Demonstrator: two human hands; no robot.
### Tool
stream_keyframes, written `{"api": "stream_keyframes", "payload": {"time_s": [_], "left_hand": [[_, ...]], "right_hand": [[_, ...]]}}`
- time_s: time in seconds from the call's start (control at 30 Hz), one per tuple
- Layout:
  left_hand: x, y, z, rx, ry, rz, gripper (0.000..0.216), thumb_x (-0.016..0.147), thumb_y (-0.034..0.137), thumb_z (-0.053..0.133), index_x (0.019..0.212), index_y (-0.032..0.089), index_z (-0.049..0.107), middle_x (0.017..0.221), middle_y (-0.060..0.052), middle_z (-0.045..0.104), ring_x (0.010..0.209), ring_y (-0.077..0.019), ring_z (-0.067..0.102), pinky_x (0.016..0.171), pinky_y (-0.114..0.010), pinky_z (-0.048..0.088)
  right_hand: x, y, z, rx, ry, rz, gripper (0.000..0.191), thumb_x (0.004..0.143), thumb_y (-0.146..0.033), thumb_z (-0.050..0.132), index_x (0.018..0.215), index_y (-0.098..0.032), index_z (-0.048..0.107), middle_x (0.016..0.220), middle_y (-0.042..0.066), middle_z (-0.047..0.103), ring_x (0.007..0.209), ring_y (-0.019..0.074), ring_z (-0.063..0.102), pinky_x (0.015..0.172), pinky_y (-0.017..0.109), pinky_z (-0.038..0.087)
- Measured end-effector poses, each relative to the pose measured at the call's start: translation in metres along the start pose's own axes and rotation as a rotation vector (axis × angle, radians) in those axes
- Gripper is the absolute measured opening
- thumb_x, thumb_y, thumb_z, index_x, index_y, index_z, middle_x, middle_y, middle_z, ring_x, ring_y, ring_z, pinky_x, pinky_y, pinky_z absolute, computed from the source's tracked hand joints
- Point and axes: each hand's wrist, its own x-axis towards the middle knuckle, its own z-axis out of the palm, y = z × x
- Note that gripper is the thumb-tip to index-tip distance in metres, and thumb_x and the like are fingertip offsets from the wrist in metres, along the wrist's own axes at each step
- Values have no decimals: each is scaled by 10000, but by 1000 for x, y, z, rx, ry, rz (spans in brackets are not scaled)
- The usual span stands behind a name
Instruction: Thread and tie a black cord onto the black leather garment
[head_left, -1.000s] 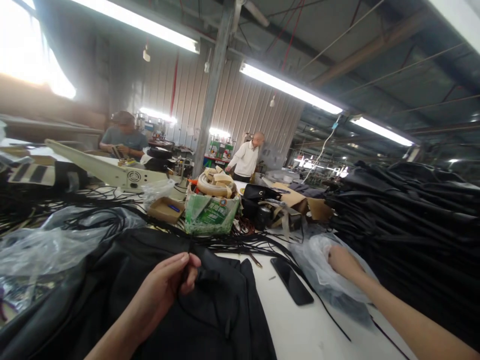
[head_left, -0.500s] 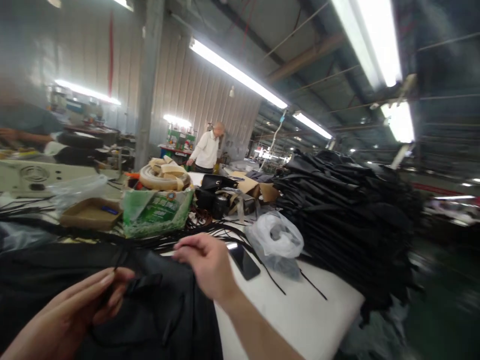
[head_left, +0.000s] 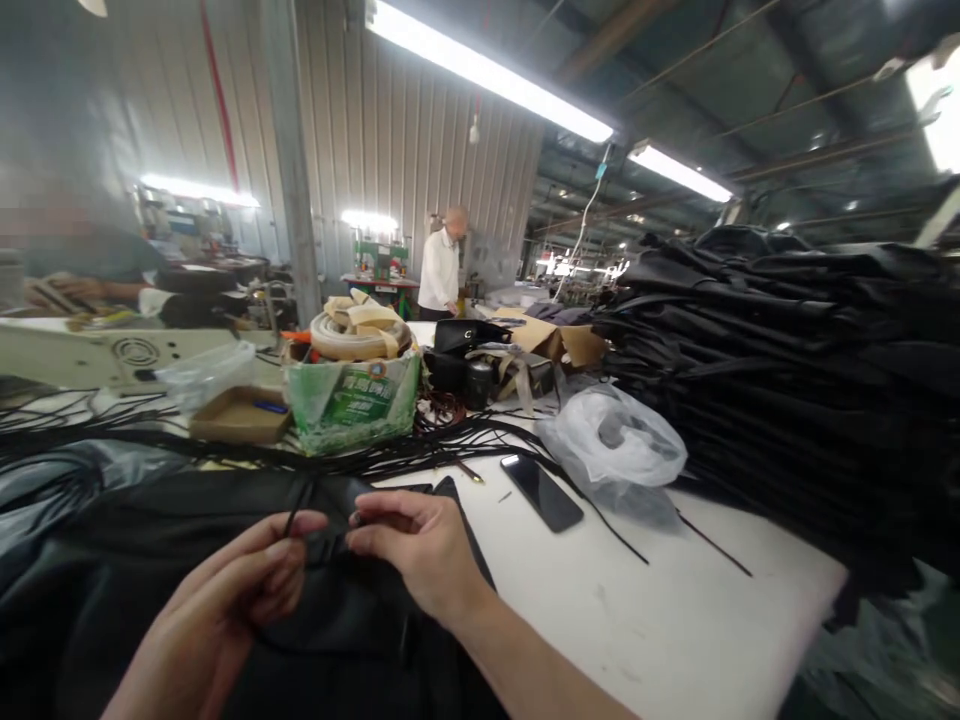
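Black cord (head_left: 295,508) is pinched in the left hand (head_left: 232,600), fingers closed on it just above the black fabric (head_left: 150,520) on the worktop (head_left: 675,600). The right hand (head_left: 420,545), beside it, nips a small piece (head_left: 355,519) I cannot identify. The two look not yet joined, so the work seems early.

Phone (head_left: 541,491) on table (head_left: 660,620), between garment (head_left: 225,560) and bag (head_left: 615,450).
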Motion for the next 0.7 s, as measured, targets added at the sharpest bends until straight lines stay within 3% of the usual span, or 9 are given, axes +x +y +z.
{"api": "stream_keyframes", "payload": {"time_s": [0.13,0.2,0.3,0.4,0.57,0.7], "left_hand": [[-9,7,8,64,-19,73,739,716,576,1058,1314,188,865,750,4,557,653,-117,414,557,-222,347],[-10,4,9,142,-47,90,799,723,593,1065,1389,207,849,824,-33,670,706,-151,545,588,-223,422],[-10,-2,12,241,-93,97,779,677,599,1094,1329,225,887,1059,-106,826,1056,-310,761,872,-318,627],[-10,-4,18,280,-96,112,774,656,615,1100,1313,261,896,1156,-102,857,1248,-377,769,1086,-402,629],[-7,-3,21,347,-99,155,738,674,701,1058,1253,265,919,1152,-111,876,1168,-376,804,1047,-404,657],[-6,-5,6,358,-30,136,704,600,705,1086,1125,257,947,1123,-107,884,1160,-396,809,1031,-400,669]], "right_hand": [[-3,0,3,-90,-37,-64,492,668,-575,1108,989,-241,942,1012,79,874,959,306,837,937,393,685],[-3,1,3,-85,-36,-67,478,660,-565,1110,968,-241,940,992,76,873,942,309,841,931,398,691],[-4,2,4,-69,-45,-61,458,663,-542,1104,967,-243,939,1027,84,878,970,332,854,984,437,701],[-5,1,5,-57,-51,-71,402,683,-484,1086,970,-244,940,1078,94,880,1040,353,861,1029,452,699],[-7,-2,3,-60,-61,-72,330,714,-429,1042,964,-240,940,1104,102,879,1003,342,863,970,429,704],[-7,6,13,-118,-50,-107,298,739,-442,1023,959,-255,950,1042,85,881,991,357,861,950,434,696]]}}
